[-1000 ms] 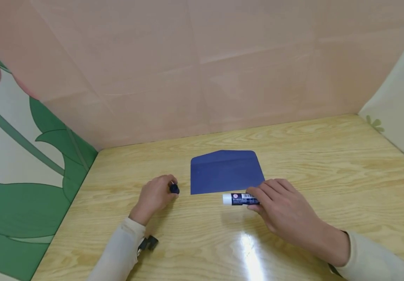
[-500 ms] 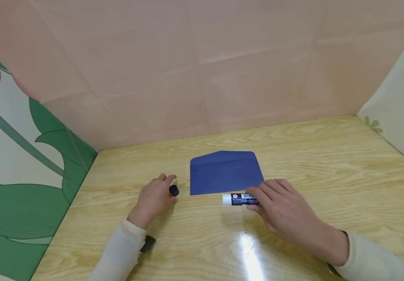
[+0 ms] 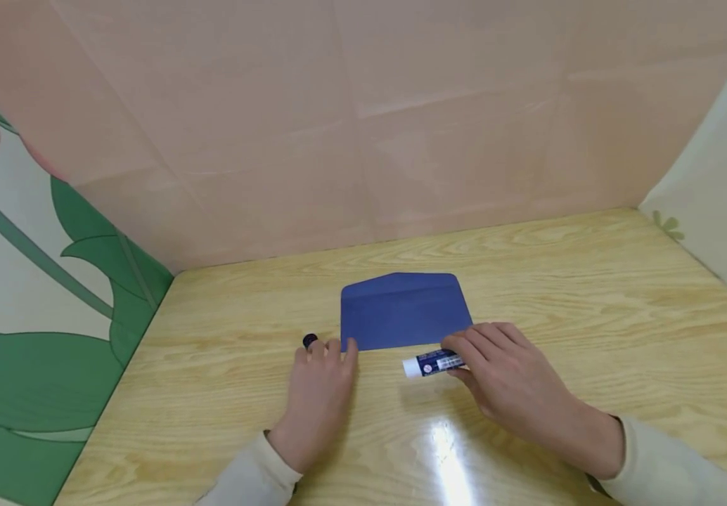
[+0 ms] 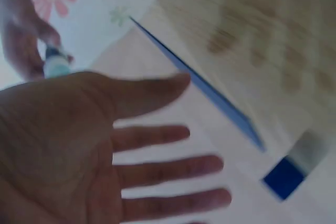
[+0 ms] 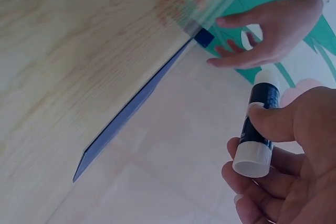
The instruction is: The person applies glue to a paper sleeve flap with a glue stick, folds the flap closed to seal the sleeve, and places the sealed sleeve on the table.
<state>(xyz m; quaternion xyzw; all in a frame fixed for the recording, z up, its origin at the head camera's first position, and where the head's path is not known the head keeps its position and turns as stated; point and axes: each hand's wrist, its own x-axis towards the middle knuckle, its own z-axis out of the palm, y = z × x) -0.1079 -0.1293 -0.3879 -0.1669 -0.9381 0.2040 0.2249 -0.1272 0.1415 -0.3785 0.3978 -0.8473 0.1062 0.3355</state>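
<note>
My right hand (image 3: 518, 386) grips a glue stick (image 3: 432, 363), its white end pointing left, just above the table. In the right wrist view the thumb lies across the stick's dark label. A dark blue envelope (image 3: 401, 313) lies flat with its flap spread toward the back. My left hand (image 3: 320, 400) is held over the table, fingers extended, the fingertips overlapping the envelope's near left corner in the head view. Nothing is in its grasp in the left wrist view. The dark blue cap (image 4: 283, 178) stands on the table, left of the envelope and beyond those fingers.
A wood-grain table (image 3: 591, 295) extends around the envelope. Behind it rises a pinkish covered wall (image 3: 363, 126). A panel with green leaves (image 3: 85, 281) borders the left side, and a pale sheet (image 3: 718, 197) borders the right.
My left hand has let go of the cap, leaving it standing on the table, and has moved right toward the envelope. The glue stick has tilted slightly in my right hand.
</note>
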